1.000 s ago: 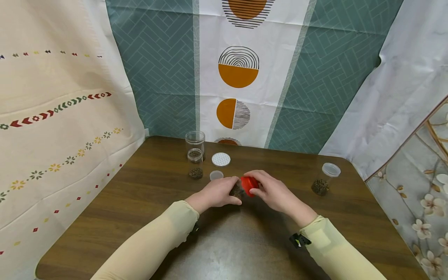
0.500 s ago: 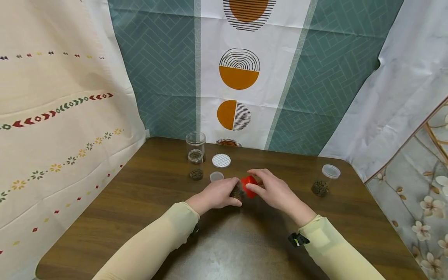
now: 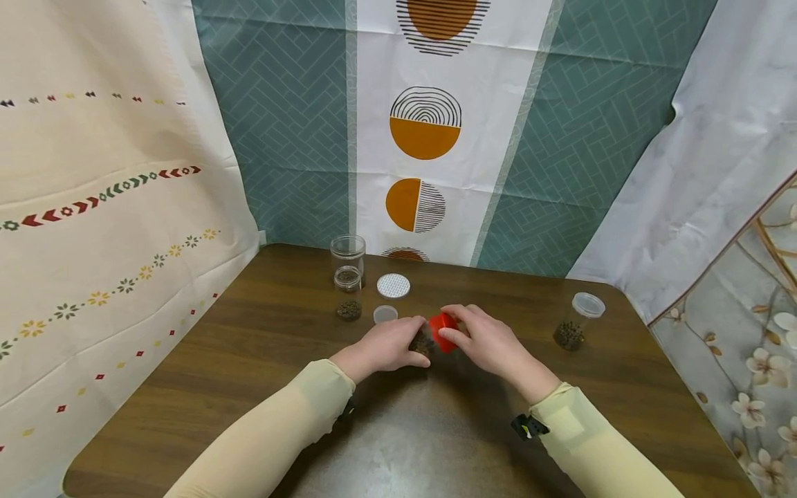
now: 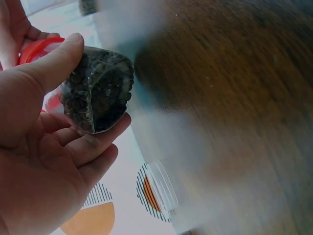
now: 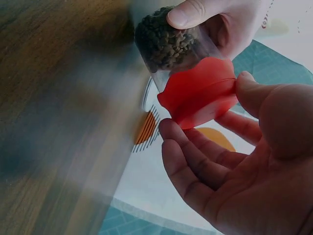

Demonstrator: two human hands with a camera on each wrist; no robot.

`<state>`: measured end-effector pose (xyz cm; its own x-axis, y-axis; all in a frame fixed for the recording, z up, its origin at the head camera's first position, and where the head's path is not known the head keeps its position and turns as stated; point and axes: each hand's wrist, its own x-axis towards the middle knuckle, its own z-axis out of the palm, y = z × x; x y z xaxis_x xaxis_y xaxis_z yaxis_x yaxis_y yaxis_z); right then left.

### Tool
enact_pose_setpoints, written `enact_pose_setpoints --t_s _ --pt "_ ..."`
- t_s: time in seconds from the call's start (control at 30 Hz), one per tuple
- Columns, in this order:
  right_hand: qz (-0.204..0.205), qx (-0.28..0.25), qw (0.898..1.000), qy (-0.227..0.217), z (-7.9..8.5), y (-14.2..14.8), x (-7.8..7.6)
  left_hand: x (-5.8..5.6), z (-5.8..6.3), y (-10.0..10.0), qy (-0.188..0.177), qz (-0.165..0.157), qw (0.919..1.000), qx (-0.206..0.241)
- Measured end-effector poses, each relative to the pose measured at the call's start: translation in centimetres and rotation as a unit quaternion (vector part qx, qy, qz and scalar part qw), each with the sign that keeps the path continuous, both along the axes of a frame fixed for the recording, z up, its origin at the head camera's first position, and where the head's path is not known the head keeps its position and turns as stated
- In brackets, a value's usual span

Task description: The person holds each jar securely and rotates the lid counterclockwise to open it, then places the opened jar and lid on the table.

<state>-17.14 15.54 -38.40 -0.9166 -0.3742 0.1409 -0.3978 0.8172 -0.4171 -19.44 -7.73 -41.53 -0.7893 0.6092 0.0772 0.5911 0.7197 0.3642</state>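
My left hand [image 3: 389, 344] grips a small clear jar [image 4: 100, 93], tipped on its side above the table and partly filled with dark brown pellets. Over the jar's mouth sits a red lid [image 5: 200, 93] with a scalloped edge. The thumb and fingertips of my right hand [image 3: 492, 346] pinch this lid from the right side. In the left wrist view the jar's base faces the camera, and the lid is mostly behind the left thumb. Whether the lid is fully seated cannot be told.
Behind my left hand stand two uncovered clear jars, a small one [image 3: 349, 309] before a larger one [image 3: 347, 245]. A white patterned disc [image 3: 394, 285] and a small translucent lid [image 3: 385, 313] lie beside them. A lidded jar [image 3: 579, 321] of pellets stands at right.
The right thumb and fingers have shifted round the red lid, the thumb now lying higher across it. My left hand keeps its hold on the jar in nearly the same place.
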Motion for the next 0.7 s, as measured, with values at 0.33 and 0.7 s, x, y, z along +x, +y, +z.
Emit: enact_pose_setpoints --t_s 0.33,0.7 --pt "0.019 -0.012 1.0 0.003 -0.18 0.22 0.1 -0.1 -0.08 -0.03 0.003 -0.001 1.0 0.002" --pt "0.053 -0.044 0.998 0.009 -0.21 0.59 0.41 -0.12 -0.03 0.03 -0.008 0.003 1.0 0.003"
